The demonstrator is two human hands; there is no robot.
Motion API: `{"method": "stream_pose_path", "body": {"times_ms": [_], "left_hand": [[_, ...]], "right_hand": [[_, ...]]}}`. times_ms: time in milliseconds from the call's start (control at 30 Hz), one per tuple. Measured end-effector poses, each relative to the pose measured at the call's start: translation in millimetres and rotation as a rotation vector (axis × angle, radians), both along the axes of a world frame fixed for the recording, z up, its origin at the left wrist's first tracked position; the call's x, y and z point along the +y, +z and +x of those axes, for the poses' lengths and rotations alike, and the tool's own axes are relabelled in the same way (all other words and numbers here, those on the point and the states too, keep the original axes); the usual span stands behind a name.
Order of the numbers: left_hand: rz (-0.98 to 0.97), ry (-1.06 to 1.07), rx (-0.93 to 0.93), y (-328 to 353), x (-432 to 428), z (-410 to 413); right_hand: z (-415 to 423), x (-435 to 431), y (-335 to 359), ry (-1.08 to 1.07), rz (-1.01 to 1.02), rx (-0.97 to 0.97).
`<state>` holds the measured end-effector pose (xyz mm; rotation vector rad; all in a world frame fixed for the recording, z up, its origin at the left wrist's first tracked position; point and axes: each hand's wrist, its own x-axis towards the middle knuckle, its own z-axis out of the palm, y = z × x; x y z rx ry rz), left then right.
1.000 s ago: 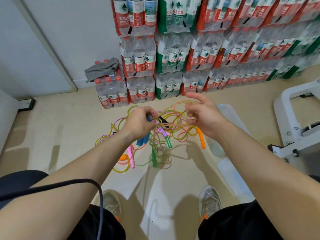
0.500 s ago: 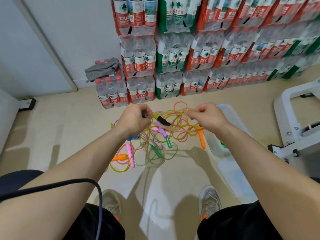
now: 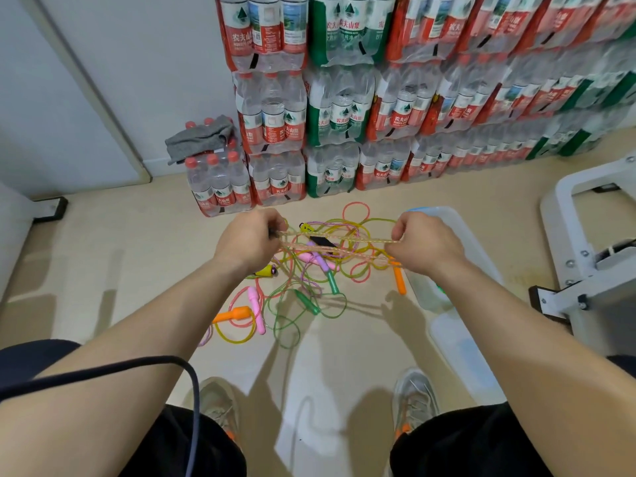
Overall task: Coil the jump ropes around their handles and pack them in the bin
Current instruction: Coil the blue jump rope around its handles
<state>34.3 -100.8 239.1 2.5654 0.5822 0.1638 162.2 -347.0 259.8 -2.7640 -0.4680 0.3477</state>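
Both hands have pulled apart since the earlier frame. The right hand [image 3: 428, 247] has gone from fingers spread to closed and now sits over the near-left corner of the bin [image 3: 457, 223]. The left hand [image 3: 247, 244] is well left of the bin. Several strands of the glittery pink rope [image 3: 344, 238] are stretched taut between them.

Left grip: curled tight round the rope's end, with a dark stub, likely a handle, poking out by the thumb. Right grip: narrow, fingers pinched on the loop ends. Judgement: the strands are held tight so this rope lifts clear of the tangle and the loops stay even for wrapping round the handles.

The pile of ropes [image 3: 303, 287] lies on the floor [image 3: 120, 253] left of the bin, directly under the stretched strands. It holds green, yellow, pink and purple cords with loose handles. An orange handle [image 3: 399, 282] is just left of the bin's wall, below the right hand; can't tell if it hangs or lies flat.

The bin is clear plastic and open, and a green speck shows through its wall, too small to name. A pale lid [image 3: 461, 352] lies on the floor on the nearer side of the bin. Stacked water-bottle packs [image 3: 344, 115] stand beyond the bin, and a grey cloth [image 3: 199, 137] sits on the low pack far left of it. A white frame [image 3: 564, 208] stands right of the bin.

Task stage: early, with most ropes uncoiled. Risk: the taut strands may snag cords in the pile below.
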Motion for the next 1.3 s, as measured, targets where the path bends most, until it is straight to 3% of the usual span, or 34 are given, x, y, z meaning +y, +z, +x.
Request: {"method": "stream_pose_path", "body": {"times_ms": [67, 200, 333, 600, 867, 1133, 1300], "left_hand": [[-0.053, 0.01, -0.025, -1.1, 0.4, -0.4], [-0.135, 0.011, -0.05, -2.2, 0.3, 0.2], [-0.09, 0.0, -0.016, -8.1, 1.6, -2.3], [-0.138, -0.004, 0.086, -11.2, -9.6, -4.5], [-0.52, 0.025, 0.158, -9.9, -27.6, -2.9], [-0.759, 0.078, 0.111, 6.0, -38.0, -0.3], [-0.818, 0.056, 0.066, 14.7, -47.4, 1.9]], "right_hand": [[2.6, -2.3, -3.4, 0.001, 0.004, -0.018], [6.7, -7.1, 0.4, -0.135, 0.382, 0.326], [7.2, -12.8, 4.8, -0.274, 0.597, 0.584], [10.0, -17.3, 6.1, -0.285, 0.83, 0.49], [14.7, -20.9, -5.2, -0.286, 0.756, 0.206], [3.2, -25.3, -28.8, -0.159, 0.128, 0.09], [-25.9, 0.7, -27.1, 0.103, 0.472, 0.11]]}}
